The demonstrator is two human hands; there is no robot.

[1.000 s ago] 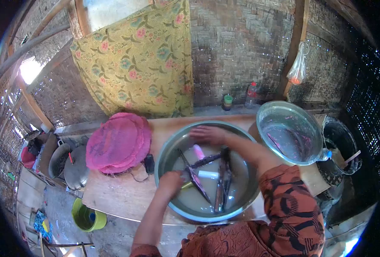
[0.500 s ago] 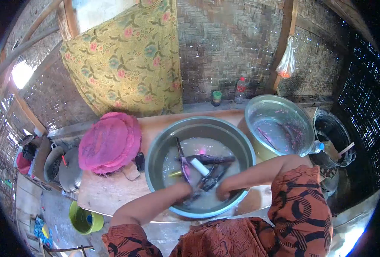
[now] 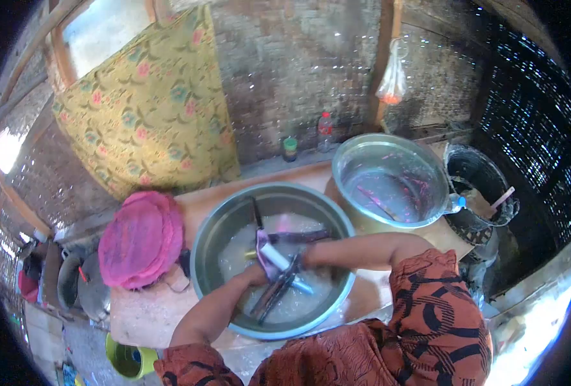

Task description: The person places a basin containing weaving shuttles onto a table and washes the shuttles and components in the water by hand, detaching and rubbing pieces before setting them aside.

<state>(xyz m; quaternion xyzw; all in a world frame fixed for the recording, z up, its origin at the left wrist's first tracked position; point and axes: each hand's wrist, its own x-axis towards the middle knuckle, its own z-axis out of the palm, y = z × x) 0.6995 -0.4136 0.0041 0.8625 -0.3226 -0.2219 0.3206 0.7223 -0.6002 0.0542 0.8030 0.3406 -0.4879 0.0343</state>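
Observation:
Both of my hands are inside a large metal basin (image 3: 208, 241) of cloudy water. My left hand (image 3: 254, 275) is low at the left, against a purple-and-dark strip (image 3: 262, 248); its fingers are largely hidden. My right hand (image 3: 308, 255) touches the upper end of a dark slatted piece (image 3: 276, 297) that slants down to the left, its fingertips hidden. Between the hands a white tube (image 3: 274, 257) lies across the pieces. Another dark bar (image 3: 301, 236) and something pink (image 3: 283, 224) sit behind them in the water.
Pink round mesh sheets (image 3: 142, 239) are stacked at the left. A second basin (image 3: 388, 219) with pink residue stands at the right, beside a black bucket (image 3: 511, 215). A jar (image 3: 290, 150) and a bottle (image 3: 325, 132) stand by the wall. A green bucket (image 3: 131, 361) is lower left.
The view has shifted, with the basin now further left. My right hand has come from the basin's far rim to the pieces in the middle. The white tube and dark slatted piece have turned.

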